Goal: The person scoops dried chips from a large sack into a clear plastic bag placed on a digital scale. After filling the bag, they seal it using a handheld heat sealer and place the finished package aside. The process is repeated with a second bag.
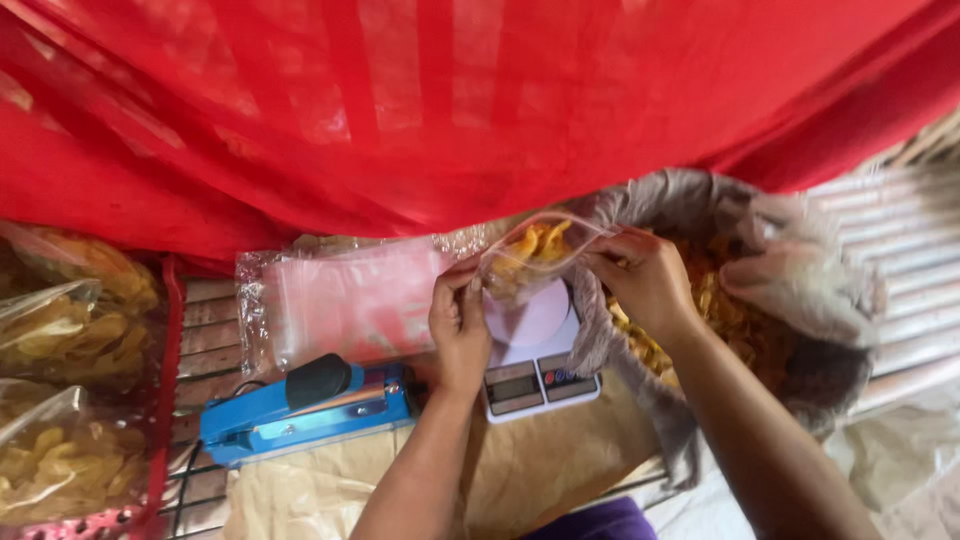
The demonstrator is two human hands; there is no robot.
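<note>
Your left hand (pixel 459 325) pinches the near edge of a clear plastic bag (pixel 530 255) of yellow chips, fingers closed on its rim. Your right hand (pixel 645 280) grips the opposite edge at three o'clock, fingers curled shut on it. The bag hangs just above the white kitchen scale (pixel 535 375). A blue heat sealer (pixel 300 410) lies at eight o'clock of the scale; a grey sack (pixel 800 290) of chips sits at three o'clock.

A sheer red cloth (pixel 420 110) hangs across the whole upper view in soft daylight, above a slatted wooden bench (pixel 215 310) partly covered by crumpled brown paper (pixel 540 465), with corrugated grey metal sheeting (pixel 910 230) at right.
</note>
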